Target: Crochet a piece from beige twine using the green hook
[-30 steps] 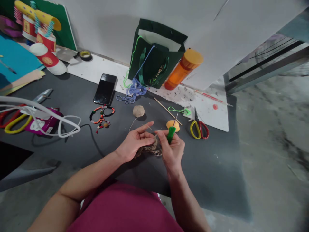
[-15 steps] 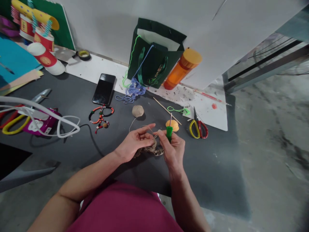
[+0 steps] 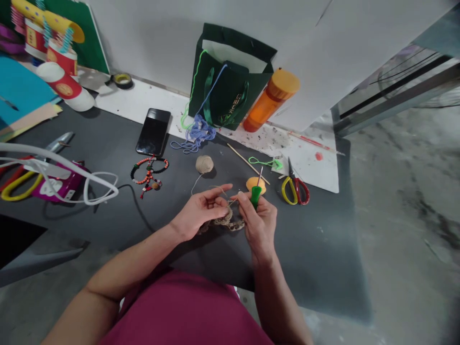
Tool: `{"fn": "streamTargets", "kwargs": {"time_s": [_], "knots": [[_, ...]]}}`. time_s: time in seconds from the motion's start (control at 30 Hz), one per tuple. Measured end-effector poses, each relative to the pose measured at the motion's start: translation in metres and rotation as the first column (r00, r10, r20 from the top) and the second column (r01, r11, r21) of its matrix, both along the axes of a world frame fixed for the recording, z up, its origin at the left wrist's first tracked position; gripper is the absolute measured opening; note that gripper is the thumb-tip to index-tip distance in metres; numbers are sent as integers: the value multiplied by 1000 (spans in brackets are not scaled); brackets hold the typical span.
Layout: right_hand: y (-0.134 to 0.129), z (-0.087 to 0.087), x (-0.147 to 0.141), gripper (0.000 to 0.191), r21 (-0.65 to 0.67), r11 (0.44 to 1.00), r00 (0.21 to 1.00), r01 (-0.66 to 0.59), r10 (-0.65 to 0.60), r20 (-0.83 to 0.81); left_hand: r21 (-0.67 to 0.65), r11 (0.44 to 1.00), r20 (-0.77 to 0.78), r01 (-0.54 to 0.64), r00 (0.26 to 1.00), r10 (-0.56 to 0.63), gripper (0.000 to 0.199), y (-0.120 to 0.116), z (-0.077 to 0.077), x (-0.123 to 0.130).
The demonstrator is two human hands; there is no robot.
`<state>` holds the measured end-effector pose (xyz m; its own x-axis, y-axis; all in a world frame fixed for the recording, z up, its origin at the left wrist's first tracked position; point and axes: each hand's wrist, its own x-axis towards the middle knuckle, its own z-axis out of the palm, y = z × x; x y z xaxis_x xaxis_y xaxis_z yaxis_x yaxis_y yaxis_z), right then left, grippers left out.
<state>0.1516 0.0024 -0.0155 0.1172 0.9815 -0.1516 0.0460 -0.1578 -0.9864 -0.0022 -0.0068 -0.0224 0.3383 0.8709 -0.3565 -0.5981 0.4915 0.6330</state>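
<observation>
Thumb and fingers of my left hand [image 3: 201, 211] pinch a beige-brown crocheted piece [image 3: 224, 219], with thin yarn running over the raised index finger. That yarn leads back to a small beige ball [image 3: 204, 164] behind the hand. My right hand [image 3: 259, 218] is wrapped round a tool with a green handle [image 3: 256, 195], whose thin metal shaft points up. Its thumb and index finger close near the loops, just right of my left fingers. The tip at the loops is too small to make out. A yellow yarn ball [image 3: 253, 184] lies behind my right hand.
Behind are a black phone [image 3: 154, 132], bead bracelet [image 3: 147, 171], blue yarn [image 3: 199, 132], green bag [image 3: 219, 86] and orange bottle [image 3: 271, 100]. Scissors [image 3: 295, 189] lie right, near a wooden stick [image 3: 241, 158]. White cables [image 3: 97, 179] and larger scissors [image 3: 25, 184] lie left.
The green-handled tool has tilted rightward in my right hand, and the pinching fingers have moved slightly away from my left hand. My left hand keeps its grip on the crocheted piece.
</observation>
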Motion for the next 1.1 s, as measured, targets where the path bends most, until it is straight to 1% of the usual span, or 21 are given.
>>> {"fn": "streamTargets", "kwargs": {"time_s": [0.17,0.3,0.4,0.5,0.63,0.7,0.87,0.97,1.1], "knots": [[0,-3,1,36,73,997,983,37,-49,176,1,1000,9,12,1000,-12,58,0,0,0],[0,-3,2,32,115,992,969,49,-76,236,4,1000,-6,14,1000,-14,58,-1,1,0],[0,-1,1,32,103,993,972,57,-79,222,7,1000,-14,15,1000,-15,57,0,2,0],[0,0,2,32,84,994,979,62,-77,188,16,1000,-40,7,999,-6,50,0,4,0],[0,-2,2,34,80,990,976,119,-131,175,11,1000,-91,-15,996,16,39,1,5,1],[0,-3,1,34,82,989,978,123,-134,160,0,1000,-124,-23,992,23,36,1,5,1],[-1,-1,0,31,108,990,983,89,-105,150,6,1000,-190,-15,982,16,39,0,8,1],[-2,1,0,30,120,991,983,60,-80,165,31,1000,-222,-3,975,10,38,0,10,1],[-2,0,1,30,127,989,983,75,-95,159,59,998,-203,-21,979,33,39,1,12,1]]}}
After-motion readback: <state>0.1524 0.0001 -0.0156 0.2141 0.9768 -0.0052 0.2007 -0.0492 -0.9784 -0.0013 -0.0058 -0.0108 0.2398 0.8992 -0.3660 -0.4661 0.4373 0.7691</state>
